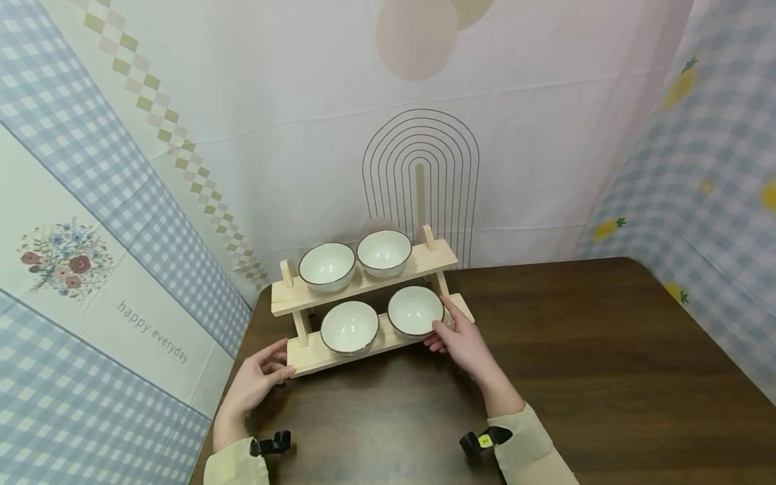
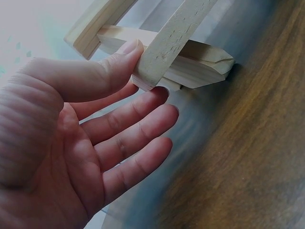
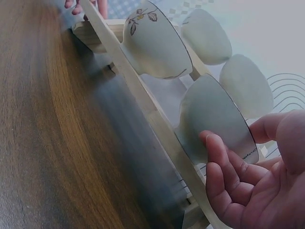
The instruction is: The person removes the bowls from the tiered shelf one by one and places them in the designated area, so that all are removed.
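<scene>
A two-tier wooden shelf [image 1: 364, 285] stands on the table with two white, dark-rimmed bowls on each tier. My left hand [image 1: 254, 377] pinches the left end of the lower board [image 2: 167, 45] between thumb and index finger, its other fingers spread beneath. At the right of the lower tier, my right hand [image 1: 462, 343] holds the front right bowl [image 1: 415, 311], thumb at the rim and fingers against the outer side. Beside it sits the front left bowl [image 1: 349, 327], which shows a leaf pattern outside in the right wrist view. Behind are the upper left bowl [image 1: 327, 264] and upper right bowl [image 1: 384, 252].
The dark wooden table [image 1: 582, 364] extends to the right of the shelf. A patterned white cloth [image 1: 303, 168] hangs close behind it. Blue checked cloth [image 1: 151, 229] borders the left side, and another checked cloth [image 1: 685, 182] hangs at the right.
</scene>
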The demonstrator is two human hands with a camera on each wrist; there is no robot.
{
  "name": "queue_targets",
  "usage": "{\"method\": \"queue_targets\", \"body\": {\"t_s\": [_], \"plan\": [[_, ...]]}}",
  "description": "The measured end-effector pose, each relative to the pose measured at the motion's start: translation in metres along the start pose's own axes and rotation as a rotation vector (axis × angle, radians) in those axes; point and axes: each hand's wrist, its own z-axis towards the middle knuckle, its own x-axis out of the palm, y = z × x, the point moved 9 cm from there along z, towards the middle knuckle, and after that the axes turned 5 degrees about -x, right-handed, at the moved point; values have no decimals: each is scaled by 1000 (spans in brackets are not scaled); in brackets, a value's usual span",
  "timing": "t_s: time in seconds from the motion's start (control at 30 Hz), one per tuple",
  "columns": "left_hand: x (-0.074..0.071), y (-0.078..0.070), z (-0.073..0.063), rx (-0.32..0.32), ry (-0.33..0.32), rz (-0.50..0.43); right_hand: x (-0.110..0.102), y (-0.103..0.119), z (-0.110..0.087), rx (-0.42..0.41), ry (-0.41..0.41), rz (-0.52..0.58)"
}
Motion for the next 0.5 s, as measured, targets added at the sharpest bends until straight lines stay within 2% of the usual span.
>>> {"method": "queue_targets", "body": {"t_s": [0.5], "plan": [[0, 3, 3, -5, -4, -4, -3, -3, 0, 19, -33, 26]]}}
